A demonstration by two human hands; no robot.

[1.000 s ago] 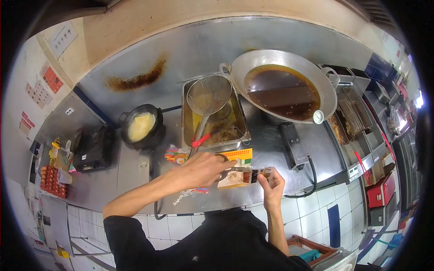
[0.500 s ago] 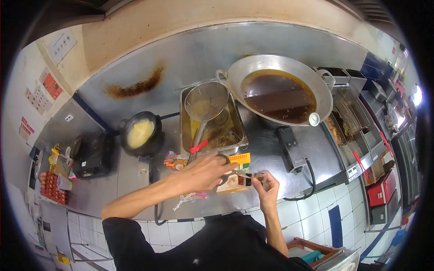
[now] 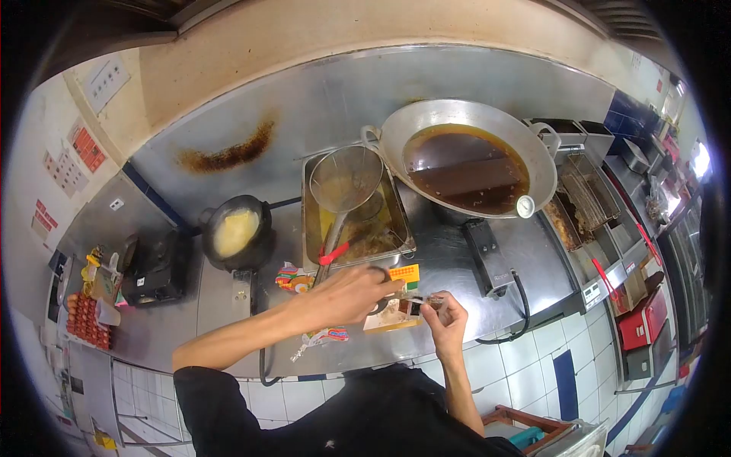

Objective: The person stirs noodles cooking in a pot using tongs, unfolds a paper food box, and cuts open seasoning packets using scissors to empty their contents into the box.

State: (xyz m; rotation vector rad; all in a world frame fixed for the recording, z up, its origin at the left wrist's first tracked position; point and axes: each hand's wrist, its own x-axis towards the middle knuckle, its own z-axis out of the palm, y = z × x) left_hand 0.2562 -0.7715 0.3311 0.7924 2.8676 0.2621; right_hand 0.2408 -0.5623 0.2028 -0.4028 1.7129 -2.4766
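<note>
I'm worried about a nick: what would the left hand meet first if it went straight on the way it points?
Probably the packet pinched in the right hand: the left hand points that way, scissors leading. The right hand itself seems next, though depth is unclear.

Passable over steel countertop (image 3: 457, 275) between right hand (image 3: 446, 321) and burner control box (image 3: 488, 259). Obstructed beyond by wok (image 3: 470, 114) and strainer (image 3: 346, 179).

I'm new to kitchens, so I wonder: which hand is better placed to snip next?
Probably the left hand: it holds the scissors, blades pointing toward the small packet in the right hand.
</note>
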